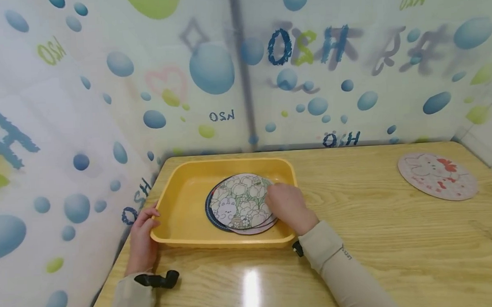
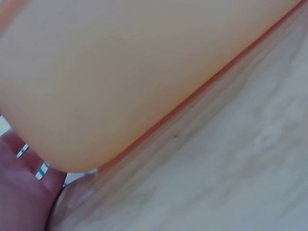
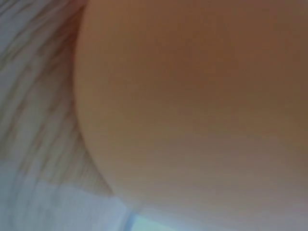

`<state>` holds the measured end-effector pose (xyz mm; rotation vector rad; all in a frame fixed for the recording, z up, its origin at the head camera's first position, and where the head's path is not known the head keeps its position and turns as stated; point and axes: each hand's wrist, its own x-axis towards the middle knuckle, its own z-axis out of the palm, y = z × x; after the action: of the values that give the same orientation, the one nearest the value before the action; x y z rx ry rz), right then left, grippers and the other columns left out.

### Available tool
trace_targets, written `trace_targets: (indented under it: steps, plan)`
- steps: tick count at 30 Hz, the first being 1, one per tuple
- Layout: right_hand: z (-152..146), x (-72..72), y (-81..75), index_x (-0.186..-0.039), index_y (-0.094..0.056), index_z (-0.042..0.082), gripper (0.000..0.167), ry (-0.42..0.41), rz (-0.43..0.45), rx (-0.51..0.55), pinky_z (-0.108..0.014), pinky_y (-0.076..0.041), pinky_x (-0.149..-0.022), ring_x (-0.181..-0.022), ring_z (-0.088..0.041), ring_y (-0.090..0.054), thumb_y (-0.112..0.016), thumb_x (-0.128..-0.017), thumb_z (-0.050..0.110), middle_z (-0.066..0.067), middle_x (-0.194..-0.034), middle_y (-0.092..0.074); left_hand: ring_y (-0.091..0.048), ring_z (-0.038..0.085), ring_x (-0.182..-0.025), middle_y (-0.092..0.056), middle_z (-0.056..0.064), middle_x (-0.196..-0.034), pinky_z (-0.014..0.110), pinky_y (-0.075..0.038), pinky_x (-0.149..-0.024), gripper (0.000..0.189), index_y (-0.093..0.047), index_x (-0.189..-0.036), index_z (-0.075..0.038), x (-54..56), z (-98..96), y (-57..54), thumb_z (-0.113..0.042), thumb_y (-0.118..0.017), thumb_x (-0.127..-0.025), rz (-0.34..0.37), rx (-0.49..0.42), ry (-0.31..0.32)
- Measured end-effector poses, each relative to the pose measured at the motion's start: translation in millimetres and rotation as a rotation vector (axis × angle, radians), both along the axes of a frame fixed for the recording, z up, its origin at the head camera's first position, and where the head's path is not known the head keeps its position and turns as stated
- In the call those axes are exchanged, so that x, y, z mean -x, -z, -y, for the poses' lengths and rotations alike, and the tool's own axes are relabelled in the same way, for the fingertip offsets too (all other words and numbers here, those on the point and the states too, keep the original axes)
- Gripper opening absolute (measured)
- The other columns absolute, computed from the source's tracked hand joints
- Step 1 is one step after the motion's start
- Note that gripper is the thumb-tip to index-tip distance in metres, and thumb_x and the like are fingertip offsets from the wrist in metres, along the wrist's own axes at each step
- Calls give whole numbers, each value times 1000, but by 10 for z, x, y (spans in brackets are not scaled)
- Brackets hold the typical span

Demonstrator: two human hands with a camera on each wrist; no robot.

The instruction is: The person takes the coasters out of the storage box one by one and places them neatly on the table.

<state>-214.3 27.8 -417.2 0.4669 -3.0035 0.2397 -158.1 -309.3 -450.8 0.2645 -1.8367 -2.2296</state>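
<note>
A yellow plastic tray (image 1: 179,220) stands on the wooden table, its outer wall (image 2: 120,72) filling much of the left wrist view. My left hand (image 1: 144,236) grips the tray's left side, with fingertips over the rim. Inside the tray lie several overlapping round mats, the top mat (image 1: 241,197) printed with pale tulips and a white bunny. A dark blue edge (image 1: 210,214) shows from under it on the left, and a pinkish edge in front. My right hand (image 1: 287,204) pinches the top mat's right edge; its fingertips are hidden behind the curled hand.
Another round mat (image 1: 436,176), pinkish with a line-drawn character and red bows, lies at the far right of the table (image 1: 356,213). Walls covered with bubble-print sheeting (image 1: 309,100) stand behind the table and along its left side.
</note>
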Motion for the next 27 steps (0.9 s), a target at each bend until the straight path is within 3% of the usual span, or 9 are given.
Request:
trace_targets:
  steps: [9,14,17,27]
  plan:
    - [12,0,28,-58,-51,15,35,-12,94,-121,-30,-37,-39,-48,-17,-45,-44,-88,29,-1,-54,-48,-33,17,-120,-38,7,-133,17,-42,-84,17,-52,-92,-1,22,-54,19,1,-36,-86,24,42,-75]
    - [3,-1,32,-55,-49,17,35,-40,32,-99,-31,-35,-40,-48,-16,-44,-46,-87,30,0,-53,-47,-33,16,-121,-39,7,-132,17,-41,-86,17,-50,-98,4,24,-62,-3,-1,-38,-88,34,35,-101]
    - [-7,-8,23,-56,-48,17,33,-65,-13,-87,-31,-34,-40,-48,-16,-44,-48,-86,31,1,-53,-46,-34,16,-120,-39,7,-132,17,-42,-85,15,-52,-96,2,20,-60,-6,-2,-39,-88,25,19,-97]
    - [-45,-3,38,-62,-46,17,29,-90,-39,-70,-32,-35,-42,-49,-16,-43,-49,-86,33,1,-54,-45,-34,17,-119,-38,6,-134,15,-42,-83,18,-51,-100,3,52,-71,-19,-5,-38,-90,69,31,-82]
